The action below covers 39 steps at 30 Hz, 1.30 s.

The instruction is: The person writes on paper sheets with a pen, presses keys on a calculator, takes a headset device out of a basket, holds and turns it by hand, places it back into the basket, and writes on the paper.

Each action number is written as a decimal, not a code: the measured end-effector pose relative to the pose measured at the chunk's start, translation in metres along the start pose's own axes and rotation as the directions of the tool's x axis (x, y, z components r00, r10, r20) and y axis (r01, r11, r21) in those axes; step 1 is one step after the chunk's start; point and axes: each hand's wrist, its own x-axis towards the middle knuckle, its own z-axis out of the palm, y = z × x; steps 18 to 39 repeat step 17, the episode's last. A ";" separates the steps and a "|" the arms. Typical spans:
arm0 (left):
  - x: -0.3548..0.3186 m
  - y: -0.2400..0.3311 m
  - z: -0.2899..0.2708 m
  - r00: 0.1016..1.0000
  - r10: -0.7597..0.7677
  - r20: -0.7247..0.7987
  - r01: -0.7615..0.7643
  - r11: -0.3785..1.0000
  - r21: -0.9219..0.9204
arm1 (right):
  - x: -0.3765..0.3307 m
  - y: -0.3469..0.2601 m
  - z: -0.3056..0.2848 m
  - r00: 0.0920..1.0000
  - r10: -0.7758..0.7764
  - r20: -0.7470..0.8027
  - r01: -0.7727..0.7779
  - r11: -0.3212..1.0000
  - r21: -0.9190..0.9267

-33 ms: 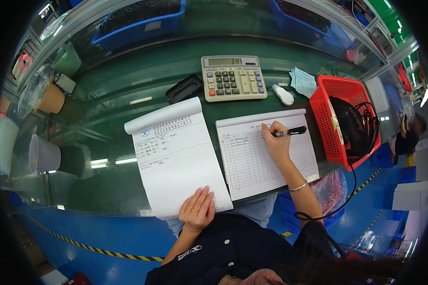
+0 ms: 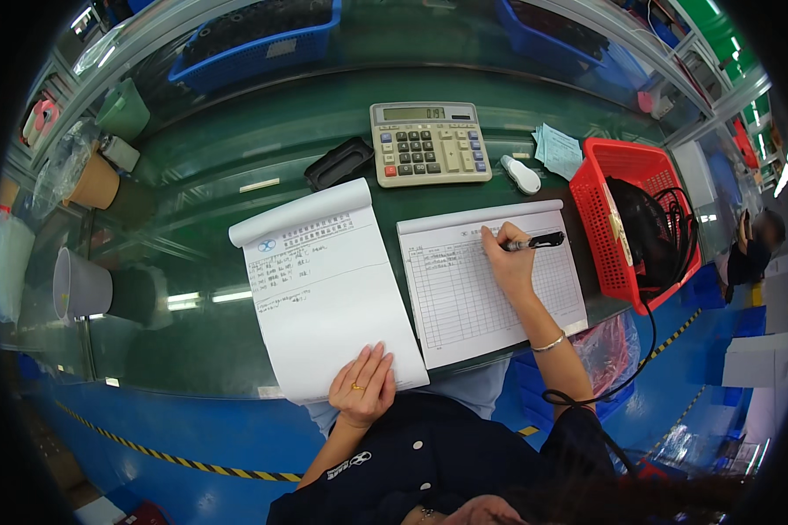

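A black pen (image 2: 534, 241) is gripped by the right hand (image 2: 508, 262) at the ruled form's (image 2: 490, 289) top rows, most rows unfilled, while the notepad (image 2: 324, 289) is pinned flat by the left hand (image 2: 363, 385).

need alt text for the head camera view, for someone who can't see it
A person's right hand writes with a black pen on a ruled form, while the left hand rests on the lower edge of a notepad. A calculator and a red basket sit nearby.
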 end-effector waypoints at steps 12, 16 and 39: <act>-0.001 0.000 0.000 1.000 -0.003 -0.005 0.003 1.000 0.000 | 0.001 0.006 0.000 1.000 0.009 -0.005 -0.009 1.000 -0.009; 0.000 0.000 0.000 1.000 0.005 -0.017 -0.005 1.000 -0.011 | 0.000 0.003 -0.001 1.000 0.007 -0.020 -0.007 1.000 0.013; 0.000 0.000 0.000 1.000 0.005 -0.014 -0.005 1.000 -0.007 | 0.000 0.001 0.000 0.999 0.031 -0.032 -0.030 0.999 0.039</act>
